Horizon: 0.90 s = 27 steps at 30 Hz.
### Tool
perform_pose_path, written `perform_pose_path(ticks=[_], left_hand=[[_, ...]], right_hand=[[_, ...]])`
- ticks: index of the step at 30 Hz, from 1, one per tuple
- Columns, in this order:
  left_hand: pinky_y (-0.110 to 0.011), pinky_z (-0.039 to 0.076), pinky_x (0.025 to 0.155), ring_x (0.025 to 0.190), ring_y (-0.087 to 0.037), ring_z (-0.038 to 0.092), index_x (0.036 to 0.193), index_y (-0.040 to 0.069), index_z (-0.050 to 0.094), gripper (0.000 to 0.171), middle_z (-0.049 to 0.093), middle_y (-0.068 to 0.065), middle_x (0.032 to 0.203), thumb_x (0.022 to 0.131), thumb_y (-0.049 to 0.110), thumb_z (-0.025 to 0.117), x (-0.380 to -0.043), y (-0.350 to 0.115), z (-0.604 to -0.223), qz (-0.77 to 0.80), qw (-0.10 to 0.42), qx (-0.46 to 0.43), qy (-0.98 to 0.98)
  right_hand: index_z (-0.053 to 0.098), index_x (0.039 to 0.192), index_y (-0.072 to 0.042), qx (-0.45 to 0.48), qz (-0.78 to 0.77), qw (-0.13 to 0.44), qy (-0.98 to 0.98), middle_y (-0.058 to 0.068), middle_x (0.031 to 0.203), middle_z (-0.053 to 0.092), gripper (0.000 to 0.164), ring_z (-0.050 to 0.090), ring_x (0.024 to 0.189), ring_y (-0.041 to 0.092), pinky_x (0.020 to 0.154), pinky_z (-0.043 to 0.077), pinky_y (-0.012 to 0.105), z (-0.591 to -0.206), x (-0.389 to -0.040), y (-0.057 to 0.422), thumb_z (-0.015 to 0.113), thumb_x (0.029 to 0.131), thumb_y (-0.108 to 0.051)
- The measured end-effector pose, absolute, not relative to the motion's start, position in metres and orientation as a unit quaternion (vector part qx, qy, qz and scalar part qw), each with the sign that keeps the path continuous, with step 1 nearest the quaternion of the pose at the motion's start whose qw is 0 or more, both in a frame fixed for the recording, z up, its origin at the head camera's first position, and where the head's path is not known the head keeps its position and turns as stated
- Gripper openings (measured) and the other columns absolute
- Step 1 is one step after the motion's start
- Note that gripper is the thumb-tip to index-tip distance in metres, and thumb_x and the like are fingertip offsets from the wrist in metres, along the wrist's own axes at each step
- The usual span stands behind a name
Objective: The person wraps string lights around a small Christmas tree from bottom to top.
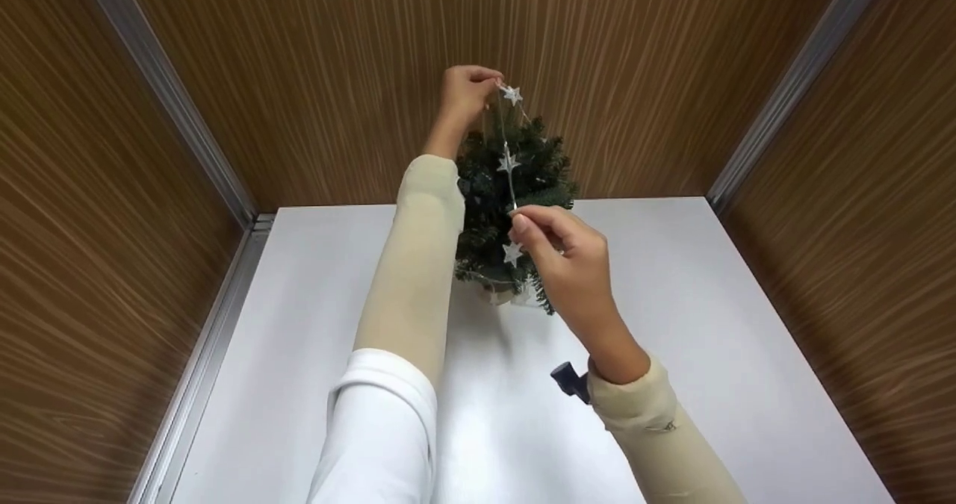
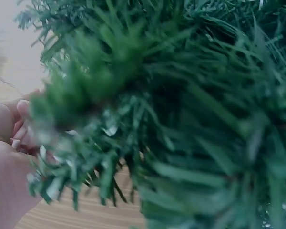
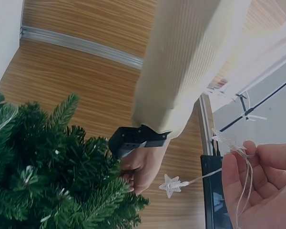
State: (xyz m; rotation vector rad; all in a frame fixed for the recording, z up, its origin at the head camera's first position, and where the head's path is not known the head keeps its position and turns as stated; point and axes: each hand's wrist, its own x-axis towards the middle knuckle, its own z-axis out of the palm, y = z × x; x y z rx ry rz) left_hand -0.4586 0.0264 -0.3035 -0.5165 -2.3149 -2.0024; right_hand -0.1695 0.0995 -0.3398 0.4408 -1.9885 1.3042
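A small green Christmas tree [image 1: 541, 179] stands at the back of the white table, its branches filling most of the left wrist view. My left hand [image 1: 464, 92] is up at the treetop, pinching the wire of a star string light [image 1: 511, 95] between thumb and fingertips. Lower and nearer, in front of the tree, my right hand [image 1: 575, 261] pinches the same wire, which runs down between both hands. In the right wrist view, a clear star [image 3: 171, 185] hangs between the hands, and another star [image 3: 227, 139] sits right at my right fingertips. Needles partly hide my left fingers [image 2: 21, 112].
Wood-grain panels [image 1: 336, 78] enclose the white table [image 1: 508, 429] at the back and sides. Metal rails [image 1: 198, 116] run along the panel corners. A black wrist camera mount [image 1: 570, 381] sticks out from the right sleeve. More of the light string lies around the tree's base.
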Motion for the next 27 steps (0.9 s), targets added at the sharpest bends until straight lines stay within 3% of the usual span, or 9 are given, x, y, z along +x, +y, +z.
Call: perform_pose_path(ticks=[9, 14, 27], left_hand=[[-0.023, 0.044, 0.057, 0.058, -0.009, 0.050, 0.114, -0.007, 0.072, 0.021, 0.072, -0.007, 0.095, 0.100, 0.005, 0.061, -0.464, 0.011, -0.316, -0.684, 0.008, -0.159, -0.712], [-0.023, 0.040, 0.054, 0.053, -0.008, 0.048, 0.112, -0.001, 0.074, 0.020, 0.075, -0.010, 0.101, 0.101, 0.007, 0.061, -0.464, 0.001, -0.323, -0.701, -0.003, -0.136, -0.700], [-0.020, 0.039, 0.052, 0.055, -0.009, 0.047, 0.117, -0.004, 0.072, 0.022, 0.070, -0.010, 0.097, 0.100, 0.008, 0.063, -0.463, -0.015, -0.347, -0.709, -0.036, -0.115, -0.695]], right_hand=[[0.073, 0.101, 0.001, 0.180, 0.523, 0.339, -0.761, 0.007, 0.087, 0.070, 0.013, 0.065, 0.077, 0.017, 0.069, 0.054, 0.024, -0.334, -0.176, 0.086, 0.065, 0.098, -0.009], [0.073, 0.101, 0.003, 0.191, 0.525, 0.325, -0.763, 0.007, 0.088, 0.069, 0.014, 0.065, 0.076, 0.025, 0.068, 0.053, 0.023, -0.334, -0.180, 0.081, 0.065, 0.099, -0.008], [0.074, 0.102, 0.001, 0.180, 0.521, 0.308, -0.775, 0.008, 0.089, 0.070, 0.014, 0.065, 0.078, 0.021, 0.069, 0.053, 0.022, -0.339, -0.186, 0.085, 0.066, 0.099, -0.011]])
